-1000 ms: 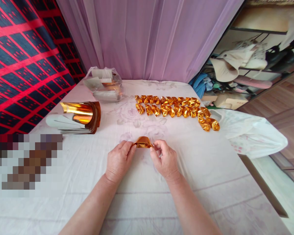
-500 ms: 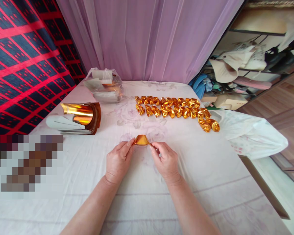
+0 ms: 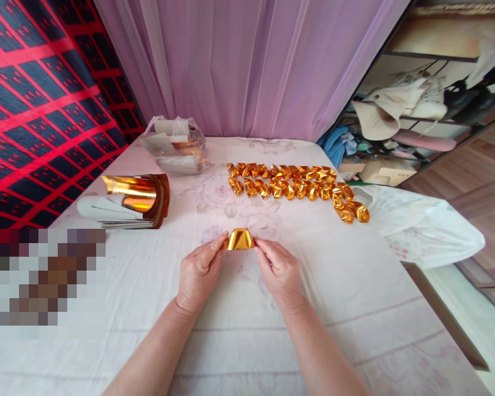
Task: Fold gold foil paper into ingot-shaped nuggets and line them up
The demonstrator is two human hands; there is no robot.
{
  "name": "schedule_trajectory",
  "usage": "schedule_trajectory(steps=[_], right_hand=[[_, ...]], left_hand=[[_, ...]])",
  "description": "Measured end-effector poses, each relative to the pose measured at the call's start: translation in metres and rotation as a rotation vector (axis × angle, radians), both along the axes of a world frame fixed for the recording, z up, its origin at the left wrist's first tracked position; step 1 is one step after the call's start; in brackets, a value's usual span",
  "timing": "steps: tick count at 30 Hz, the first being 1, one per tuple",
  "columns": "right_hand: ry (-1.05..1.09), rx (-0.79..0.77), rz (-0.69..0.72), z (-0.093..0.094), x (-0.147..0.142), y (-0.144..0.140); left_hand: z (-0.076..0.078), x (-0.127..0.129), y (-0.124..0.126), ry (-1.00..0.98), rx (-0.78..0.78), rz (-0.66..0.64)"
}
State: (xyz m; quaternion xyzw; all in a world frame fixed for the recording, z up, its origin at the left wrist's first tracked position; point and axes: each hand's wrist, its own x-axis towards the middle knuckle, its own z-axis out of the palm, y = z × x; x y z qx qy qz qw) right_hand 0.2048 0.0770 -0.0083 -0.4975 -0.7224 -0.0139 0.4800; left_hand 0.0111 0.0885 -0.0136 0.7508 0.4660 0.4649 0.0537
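Observation:
A folded piece of shiny gold foil paper (image 3: pixel 241 238) is stretched between my two hands over the middle of the table. My left hand (image 3: pixel 201 270) pinches its left corner between thumb and fingers. The right corner is pinched by my right hand (image 3: pixel 279 268). The piece has a flat-topped, sloping shape with creases. Beyond it lie rows of folded gold foil pieces (image 3: pixel 289 190). To the left stands a curled stack of gold foil sheets (image 3: pixel 138 190) with white backs.
At the back left sits a clear plastic bag (image 3: pixel 175 146) with more sheets inside. A white plastic bag (image 3: pixel 433 223) hangs at the table's right edge. Shelves with a cap (image 3: pixel 377 113) and shoes stand at the right. A purple curtain (image 3: pixel 231 66) closes off the back.
The foil piece has tilted, so its front face shows wider and brighter. Both hands keep their pinch at its corners and have barely moved.

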Motion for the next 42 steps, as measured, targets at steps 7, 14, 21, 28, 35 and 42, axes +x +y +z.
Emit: schedule_trajectory(steps=[7, 14, 21, 28, 35, 42], right_hand=[[0.021, -0.055, 0.007, 0.000, -0.001, -0.001], [0.034, -0.101, 0.003, 0.001, 0.001, -0.001], [0.033, -0.092, 0.002, 0.001, 0.001, -0.001], [0.015, -0.101, 0.003, 0.001, 0.000, -0.001], [-0.002, -0.099, 0.013, 0.001, 0.000, 0.000], [-0.008, -0.132, 0.017, -0.002, 0.002, 0.000]], left_hand=[[0.008, 0.001, -0.002, -0.019, 0.069, -0.070], [0.009, 0.002, -0.005, -0.010, 0.128, -0.131], [0.013, 0.003, -0.007, 0.004, 0.120, -0.157], [0.016, 0.004, -0.009, 0.041, 0.107, -0.156], [0.019, 0.005, -0.010, 0.073, 0.114, -0.155], [0.020, 0.007, -0.012, 0.115, 0.155, -0.186]])
